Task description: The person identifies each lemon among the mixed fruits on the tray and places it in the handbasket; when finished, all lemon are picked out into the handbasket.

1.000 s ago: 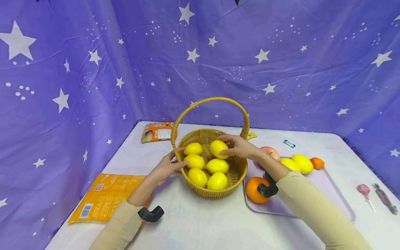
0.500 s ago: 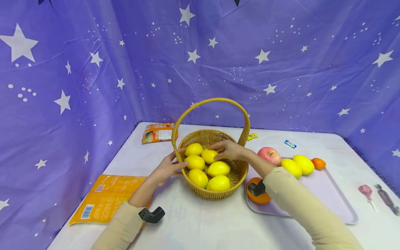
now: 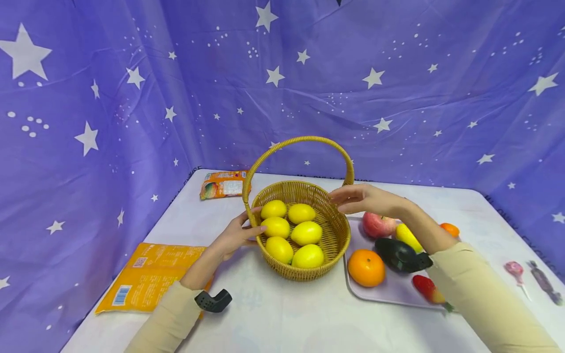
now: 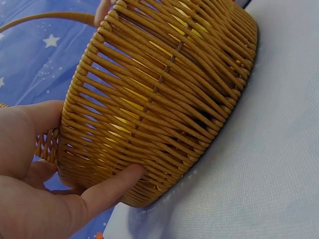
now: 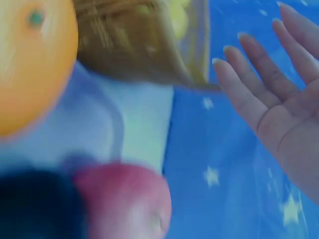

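A woven basket (image 3: 304,272) with a tall arched handle stands mid-table, and several yellow lemons (image 3: 306,233) lie inside it. At the basket's left side my left hand (image 3: 238,234) grips the rim by the handle's foot. The left wrist view shows its thumb at the rim and a finger (image 4: 112,189) along the outer weave. My right hand (image 3: 368,200) hovers over the basket's right rim with nothing in it. In the right wrist view that hand's fingers (image 5: 264,69) are spread and nearly straight.
Right of the basket, a pale tray (image 3: 375,297) bears an orange (image 3: 366,267), an apple (image 3: 378,225), a dark eggplant-like piece (image 3: 395,254), a strawberry (image 3: 425,287) and more fruit. Orange packets (image 3: 154,277) lie left. A lollipop (image 3: 514,269) and wrapped candy (image 3: 544,280) lie far right.
My right hand has set a lemon down at the back of the basket, let go and moved right, out over the rim. The left hand stays on the basket.
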### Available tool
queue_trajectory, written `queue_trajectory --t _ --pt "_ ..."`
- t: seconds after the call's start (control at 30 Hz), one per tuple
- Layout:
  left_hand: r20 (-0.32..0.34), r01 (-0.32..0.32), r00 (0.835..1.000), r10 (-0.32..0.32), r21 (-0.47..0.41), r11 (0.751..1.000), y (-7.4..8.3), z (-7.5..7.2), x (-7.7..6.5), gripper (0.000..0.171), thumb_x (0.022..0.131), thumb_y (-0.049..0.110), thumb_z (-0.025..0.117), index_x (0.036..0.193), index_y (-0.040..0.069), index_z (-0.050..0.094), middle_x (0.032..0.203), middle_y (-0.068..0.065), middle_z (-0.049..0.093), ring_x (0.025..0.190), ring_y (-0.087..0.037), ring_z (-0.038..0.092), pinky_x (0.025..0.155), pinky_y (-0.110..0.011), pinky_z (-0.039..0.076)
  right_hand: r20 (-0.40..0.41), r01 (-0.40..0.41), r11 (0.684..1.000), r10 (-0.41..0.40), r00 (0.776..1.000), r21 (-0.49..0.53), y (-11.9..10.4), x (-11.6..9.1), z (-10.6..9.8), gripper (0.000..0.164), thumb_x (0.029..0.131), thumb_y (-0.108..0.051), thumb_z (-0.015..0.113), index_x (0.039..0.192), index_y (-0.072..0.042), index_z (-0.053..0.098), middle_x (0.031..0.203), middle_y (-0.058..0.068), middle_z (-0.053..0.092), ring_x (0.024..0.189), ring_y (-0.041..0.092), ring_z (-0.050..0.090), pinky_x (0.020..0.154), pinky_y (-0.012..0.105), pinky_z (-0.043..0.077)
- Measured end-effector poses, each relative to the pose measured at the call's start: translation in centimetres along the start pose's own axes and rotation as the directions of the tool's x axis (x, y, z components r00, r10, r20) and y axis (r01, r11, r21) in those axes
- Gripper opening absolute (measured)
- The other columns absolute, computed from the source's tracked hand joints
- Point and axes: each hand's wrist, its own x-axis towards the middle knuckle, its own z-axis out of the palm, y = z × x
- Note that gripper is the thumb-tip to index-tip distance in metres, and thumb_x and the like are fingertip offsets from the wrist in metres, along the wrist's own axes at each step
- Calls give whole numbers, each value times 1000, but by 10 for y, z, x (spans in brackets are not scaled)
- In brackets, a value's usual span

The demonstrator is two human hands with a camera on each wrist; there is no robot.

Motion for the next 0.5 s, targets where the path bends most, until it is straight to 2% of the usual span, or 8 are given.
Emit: queue_trajectory --t 0.13,0.3,0.4,0.5 --pt "-6 6 1000 -6 5 1000 2 1 0 65 96 10 61 152 10 28 151 -25 28 130 -41 42 89 -45 53 -67 -15 1000 15 998 -6 17 -39 -23 47 96 -17 62 139 -5 49 135 16 54 124 33 51 98 45 47" --pt "-5 6 1000 -6 5 1000 2 1 0 65 96 12 62 152 11 30 150 -24 30 129 -39 43 86 -43 54 -174 -74 997 70 982 -17 52 -87 -43 44 97 -17 59 139 -6 48 135 14 54 117 21 57 93 30 49" --pt "13 -10 1000 10 -6 1000 0 0 0 66 95 12 62 152 10 29 150 -24 29 128 -39 43 86 -44 54 -230 -84 996 86 970 15 75 -114 -53 44 98 -12 56 140 -3 46 131 4 57 112 9 59 90 25 51" --pt "26 -20 999 21 -18 1000 -1 0 0 67 95 12 63 152 9 28 150 -24 28 129 -40 43 87 -44 54 -292 -120 992 127 948 42 94 -138 -62 42 98 -10 56 139 -7 47 123 -13 57 107 1 59 87 26 53"
